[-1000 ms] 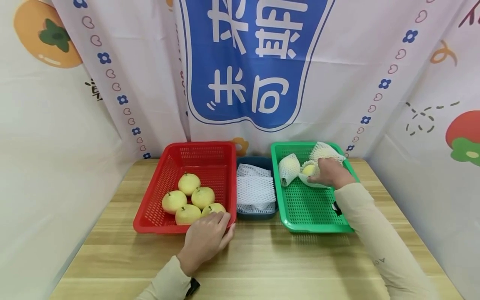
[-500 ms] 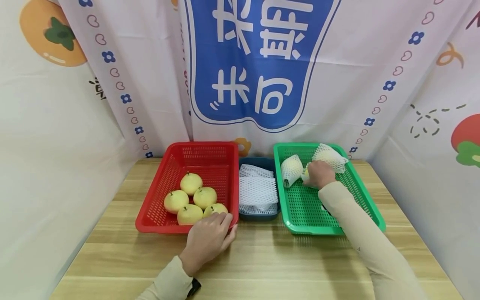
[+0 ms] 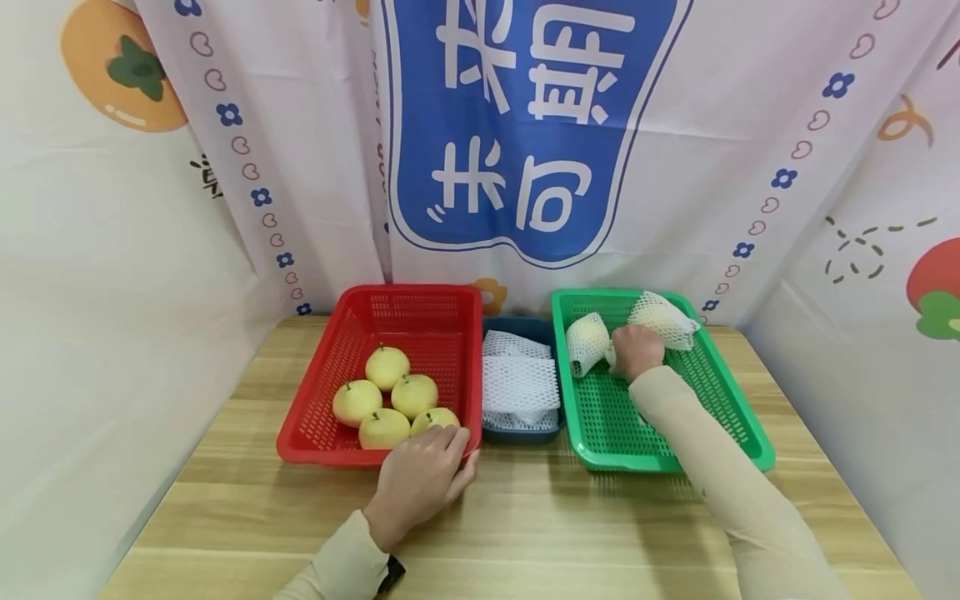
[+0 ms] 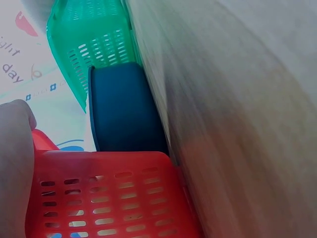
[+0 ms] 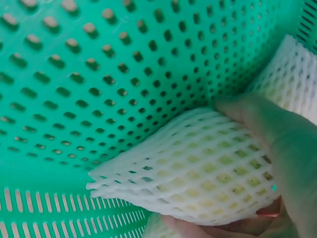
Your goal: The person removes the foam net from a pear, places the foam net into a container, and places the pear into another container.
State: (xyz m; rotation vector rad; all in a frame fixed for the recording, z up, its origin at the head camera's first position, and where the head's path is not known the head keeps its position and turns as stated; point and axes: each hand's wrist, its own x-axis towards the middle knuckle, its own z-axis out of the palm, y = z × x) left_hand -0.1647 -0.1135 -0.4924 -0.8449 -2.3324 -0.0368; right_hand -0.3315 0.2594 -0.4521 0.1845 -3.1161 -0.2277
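Note:
My right hand (image 3: 637, 350) is inside the green basket (image 3: 603, 417), gripping a yellow pear in a white foam net sleeve (image 5: 208, 171). In the right wrist view, thumb and fingers wrap the sleeve's rounded end, while its narrowed end points left over the basket's holes. Two more sleeved pears lie close by, one to the left (image 3: 588, 342) and one behind (image 3: 662, 318). My left hand (image 3: 422, 479) holds the front right corner of the red basket (image 3: 322, 458), fingers over the rim and thumb outside. Several bare pears (image 3: 357, 403) sit in that basket, the nearest partly behind my fingers.
Between the two baskets stands a dark blue tub (image 3: 521, 437) holding a stack of flat white foam sleeves (image 3: 521, 383). All of it is on a wooden table (image 3: 540, 533), with a printed cloth (image 3: 322, 167) hanging behind and at the sides.
My right hand has shifted left in the green basket and turned over the sleeved pear, whose yellow top showed earlier. My left hand stays at the red basket's corner. The head view has shifted slightly.

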